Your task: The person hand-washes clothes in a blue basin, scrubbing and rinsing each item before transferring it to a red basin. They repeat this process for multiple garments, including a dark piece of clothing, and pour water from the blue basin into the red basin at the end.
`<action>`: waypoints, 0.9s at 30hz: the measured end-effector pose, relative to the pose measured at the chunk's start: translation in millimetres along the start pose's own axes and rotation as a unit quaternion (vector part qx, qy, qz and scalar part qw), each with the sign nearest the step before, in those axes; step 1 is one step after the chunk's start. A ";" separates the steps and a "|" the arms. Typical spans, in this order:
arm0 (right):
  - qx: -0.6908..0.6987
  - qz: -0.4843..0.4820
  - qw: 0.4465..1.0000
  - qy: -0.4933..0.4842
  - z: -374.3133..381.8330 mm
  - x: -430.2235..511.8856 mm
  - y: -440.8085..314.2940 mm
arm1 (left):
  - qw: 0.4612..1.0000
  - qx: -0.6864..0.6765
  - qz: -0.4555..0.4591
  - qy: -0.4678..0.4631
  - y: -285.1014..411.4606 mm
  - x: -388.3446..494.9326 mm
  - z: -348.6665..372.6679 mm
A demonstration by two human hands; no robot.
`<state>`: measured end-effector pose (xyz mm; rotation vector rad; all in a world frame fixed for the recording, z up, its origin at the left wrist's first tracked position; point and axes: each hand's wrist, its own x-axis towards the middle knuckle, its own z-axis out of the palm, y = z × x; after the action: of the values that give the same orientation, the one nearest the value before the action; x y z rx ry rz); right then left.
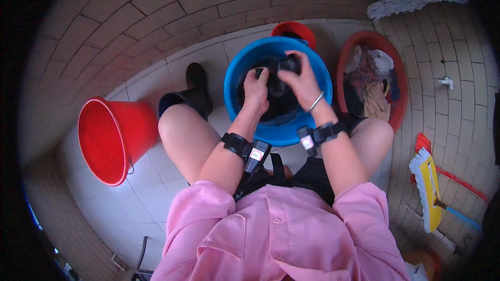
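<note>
A blue plastic basin (234, 66) stands on the floor between my knees, with dark cloth (279, 103) lying in murky water inside it. Over its left half, my left hand (256, 89) pinches a small fold of dark cloth between thumb and fingers. My right hand (302, 80), wearing a metal bangle (315, 102) at the wrist, grips a wet, bunched piece of dark cloth (290, 63). Whether both hands hold one garment or two is hidden by the dark colour and the water.
An oval red-brown tub (402, 82) of crumpled clothes stands right of the basin. A red bucket (117, 140) is at left, another red bucket (293, 27) behind the basin. Mops (429, 191) lean by the right tiled wall, below a tap (446, 82).
</note>
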<state>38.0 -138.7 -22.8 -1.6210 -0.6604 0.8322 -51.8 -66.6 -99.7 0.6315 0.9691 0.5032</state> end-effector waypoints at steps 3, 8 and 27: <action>-0.288 -0.136 0.939 -0.129 30.9 -20.6 -10.8 | 0.980 -0.174 -0.061 -0.082 -13.7 1.7 -7.0; -0.315 0.066 0.944 0.074 27.4 6.0 7.1 | 0.972 -0.199 -0.122 -0.010 -23.2 -9.4 16.5; -0.336 0.021 0.937 0.097 22.5 18.1 50.8 | 0.969 -0.192 -0.143 -0.051 -20.0 -8.6 8.8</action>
<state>29.9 -121.5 -78.1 -2.3047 -0.8216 0.4797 -46.0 -88.9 -104.7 0.1612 0.8178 0.3817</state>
